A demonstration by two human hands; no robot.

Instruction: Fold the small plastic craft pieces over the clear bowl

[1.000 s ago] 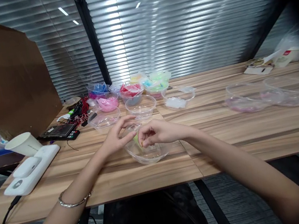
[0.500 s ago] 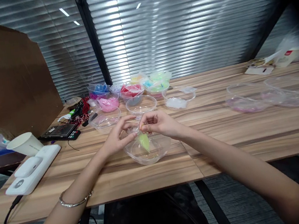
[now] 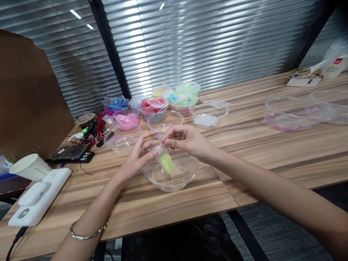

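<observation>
Paper cup (image 3: pixel 29 167): I see it lying tipped at the far left of the wooden table (image 3: pixel 266 164), well apart from the hands.
Left hand (image 3: pixel 135 157): fingertips pressed together on the top edge of a small clear bag, steadying one side of it.
Small bag of green bits (image 3: pixel 165 161): it hangs between both hands, directly over the bowl, so I judge spills would land inside.
Clear bowl (image 3: pixel 171 176): it sits on the table just under the bag.
Right hand (image 3: pixel 186 141): pinching the bag's other top corner.
Coloured tubs (image 3: pixel 153 105): clustered behind, within reach.
</observation>
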